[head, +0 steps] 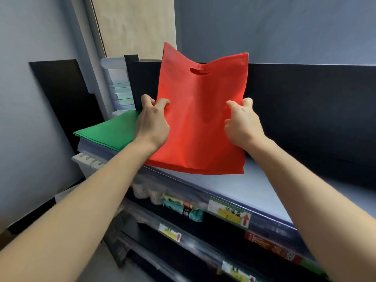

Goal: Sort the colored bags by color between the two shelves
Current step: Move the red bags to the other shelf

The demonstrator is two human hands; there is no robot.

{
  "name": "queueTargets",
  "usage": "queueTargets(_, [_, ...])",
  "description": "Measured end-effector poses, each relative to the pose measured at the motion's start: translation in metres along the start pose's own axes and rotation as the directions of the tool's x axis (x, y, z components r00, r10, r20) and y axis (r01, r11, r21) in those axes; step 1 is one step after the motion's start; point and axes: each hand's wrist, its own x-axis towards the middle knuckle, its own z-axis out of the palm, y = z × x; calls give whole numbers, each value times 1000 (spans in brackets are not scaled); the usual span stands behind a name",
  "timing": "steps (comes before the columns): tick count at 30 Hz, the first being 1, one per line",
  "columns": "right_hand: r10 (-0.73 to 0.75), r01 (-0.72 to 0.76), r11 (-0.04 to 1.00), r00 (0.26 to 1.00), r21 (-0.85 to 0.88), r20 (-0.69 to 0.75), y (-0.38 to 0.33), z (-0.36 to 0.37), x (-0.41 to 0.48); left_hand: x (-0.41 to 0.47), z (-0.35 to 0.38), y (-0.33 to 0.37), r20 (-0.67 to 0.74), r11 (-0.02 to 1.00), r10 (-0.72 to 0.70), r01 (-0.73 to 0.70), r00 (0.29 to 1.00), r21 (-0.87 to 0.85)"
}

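Two bare forearms reach up from below. The left hand [151, 123] and right hand [243, 123] each pinch a side edge of a stack of flat red non-woven bags [199, 110], held tilted over the pale blue shelf top [254, 186] — probably to square it before laying it beside the flat green bags [109, 132], stacked just left.

The light is soft and a bit dim, with a blue tint on the walls [284, 27]. The red bags [201, 119] look bright, with faint shadows by the fingers. The low shelves [215, 237] are dark. The labels [230, 212] there are blurry. Picture edges bend and stretch.
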Motion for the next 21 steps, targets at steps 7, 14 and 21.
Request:
queueTargets(7, [104,-103,994,993,18,-47,-53,53,35,56,2,-81,45,998,15,-12,999,-61])
queueTargets(14, [86,-92,990,995,-109,-57,-64,78,53,68,24,-111,69,996,25,-19,997,-86])
queueTargets(21, [116,-115,982,993,-153,-7,-71,103,57,82,36,-138,136,997,21,-10,991,-77])
